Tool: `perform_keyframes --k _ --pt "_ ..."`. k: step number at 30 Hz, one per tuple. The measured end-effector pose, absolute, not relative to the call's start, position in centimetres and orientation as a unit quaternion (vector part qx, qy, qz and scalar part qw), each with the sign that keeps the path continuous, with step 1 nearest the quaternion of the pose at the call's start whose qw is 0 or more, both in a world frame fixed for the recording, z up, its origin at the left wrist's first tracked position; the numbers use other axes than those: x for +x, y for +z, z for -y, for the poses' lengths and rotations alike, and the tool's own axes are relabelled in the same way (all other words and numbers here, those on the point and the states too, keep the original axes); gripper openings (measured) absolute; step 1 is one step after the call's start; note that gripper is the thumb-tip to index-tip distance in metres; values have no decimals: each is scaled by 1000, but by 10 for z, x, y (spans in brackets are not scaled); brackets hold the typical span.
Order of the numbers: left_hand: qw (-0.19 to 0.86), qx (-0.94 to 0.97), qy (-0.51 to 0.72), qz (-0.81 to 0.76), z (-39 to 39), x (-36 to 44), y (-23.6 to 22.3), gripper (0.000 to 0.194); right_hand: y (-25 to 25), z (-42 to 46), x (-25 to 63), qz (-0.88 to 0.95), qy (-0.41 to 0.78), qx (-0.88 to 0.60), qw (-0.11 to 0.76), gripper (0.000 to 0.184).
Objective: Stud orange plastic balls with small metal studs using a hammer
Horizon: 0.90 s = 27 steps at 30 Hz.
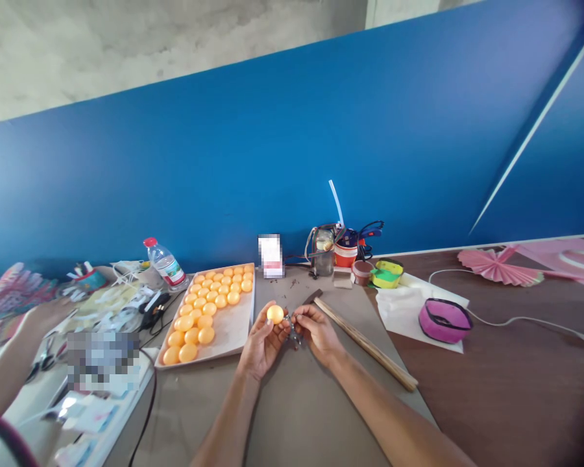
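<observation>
Between the thumb and fingers of my left hand (pixel 261 350) is an orange ping-pong ball (pixel 275 314), held above the grey work mat (pixel 316 415). My right hand (pixel 321 337) is just to the right, thumb and fingertips pinched together close to the ball. Whatever those fingertips hold is too small to make out. Small shiny metal pieces (pixel 295 337) lie between the two hands. A hammer (pixel 365 344) with a wooden handle rests beyond and to the right of my right hand. On the left, a shallow cardboard tray (pixel 236 324) holds several more orange balls (pixel 221 301).
Another person's arm (pixel 10 363) reaches in at the left over a cluttered surface. A water bottle (pixel 168 264) leans behind the tray. Along the blue partition (pixel 272 143) stand a glass jar (pixel 322 259) and a red-and-white cup (pixel 345 254). A purple fabric ring (pixel 445 321) lies right.
</observation>
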State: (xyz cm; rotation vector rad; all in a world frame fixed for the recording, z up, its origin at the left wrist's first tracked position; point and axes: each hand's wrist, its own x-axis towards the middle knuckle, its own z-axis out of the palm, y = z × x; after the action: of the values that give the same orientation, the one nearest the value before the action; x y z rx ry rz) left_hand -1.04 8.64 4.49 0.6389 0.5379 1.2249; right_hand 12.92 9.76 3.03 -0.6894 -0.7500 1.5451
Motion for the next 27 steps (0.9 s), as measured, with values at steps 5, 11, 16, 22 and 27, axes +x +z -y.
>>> perform_keyframes --k 5,11,16,22,27 --pt "742 299 549 -242 -87 -10 46 46 33 -97 130 311 694 -271 590 18" --pt "738 300 548 -254 -87 -9 46 43 37 -95 130 300 719 -262 570 21" --pt "736 299 550 -256 -86 -9 45 42 36 -94 129 312 725 -248 562 18" --pt "737 291 551 -262 -84 -8 48 40 37 -93 127 294 737 -226 564 17" --pt "734 290 555 -264 -85 -5 48 30 36 -93 126 296 733 -230 568 17"
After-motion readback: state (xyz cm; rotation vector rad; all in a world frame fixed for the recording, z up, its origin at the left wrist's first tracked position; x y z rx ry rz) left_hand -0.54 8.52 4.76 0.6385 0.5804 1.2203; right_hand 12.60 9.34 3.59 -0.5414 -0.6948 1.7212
